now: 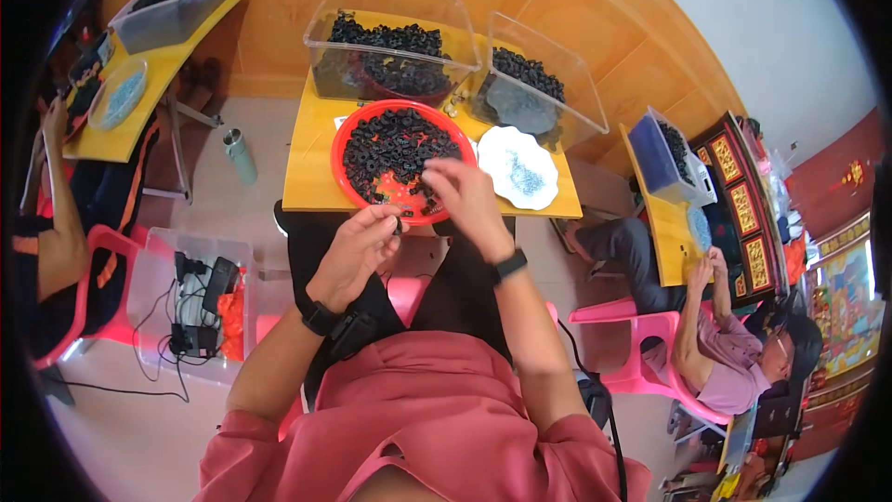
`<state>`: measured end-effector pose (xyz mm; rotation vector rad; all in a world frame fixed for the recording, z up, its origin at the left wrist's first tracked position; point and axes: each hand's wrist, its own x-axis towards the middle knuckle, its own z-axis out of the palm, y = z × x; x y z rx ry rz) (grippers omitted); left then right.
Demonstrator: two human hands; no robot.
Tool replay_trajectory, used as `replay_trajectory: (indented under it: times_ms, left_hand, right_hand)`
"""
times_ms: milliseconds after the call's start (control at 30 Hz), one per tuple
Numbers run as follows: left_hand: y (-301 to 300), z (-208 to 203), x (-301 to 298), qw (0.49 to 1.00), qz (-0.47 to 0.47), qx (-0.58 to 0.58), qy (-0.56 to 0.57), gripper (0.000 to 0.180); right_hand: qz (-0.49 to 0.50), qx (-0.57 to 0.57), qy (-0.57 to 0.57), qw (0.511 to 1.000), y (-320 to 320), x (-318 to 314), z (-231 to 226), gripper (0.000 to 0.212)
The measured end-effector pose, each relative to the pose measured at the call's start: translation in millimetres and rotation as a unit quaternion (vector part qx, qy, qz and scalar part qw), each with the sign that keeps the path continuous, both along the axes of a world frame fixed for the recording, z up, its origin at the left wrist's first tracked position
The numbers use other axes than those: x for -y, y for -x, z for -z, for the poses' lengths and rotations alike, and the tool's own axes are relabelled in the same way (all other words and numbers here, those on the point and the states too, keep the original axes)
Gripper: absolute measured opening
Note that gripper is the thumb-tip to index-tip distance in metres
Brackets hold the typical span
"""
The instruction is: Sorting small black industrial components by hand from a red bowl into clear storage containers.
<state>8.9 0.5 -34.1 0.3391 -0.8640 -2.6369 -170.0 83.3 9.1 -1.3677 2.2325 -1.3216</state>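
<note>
Pinching black part, patterned red tray

A small black piece is being pinched just left of the frame's centre, its exact shape too small to make out. Above it, a round red tray is lying flat; loose black pieces are covering its upper part, while its patterned bottom is showing lower down.

Orange wood-panel wall, pale floor, yellow tables, pink plastic chairs.
</note>
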Motion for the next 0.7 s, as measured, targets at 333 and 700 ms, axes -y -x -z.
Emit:
replay_trajectory:
  times_ms: [333, 700]
  left_hand:
    - [6, 18, 7, 0.999, -0.023, 0.023, -0.017, 0.011]
    - [7, 9, 10, 0.999, -0.052, 0.009, -0.006, 0.024]
  right_hand:
    - [-0.030, -0.278, -0.126, 0.952, 57, 72, 28, 0.025]
    - [0.149, -0.229, -0.255, 0.927, 182, -63, 13, 0.015]
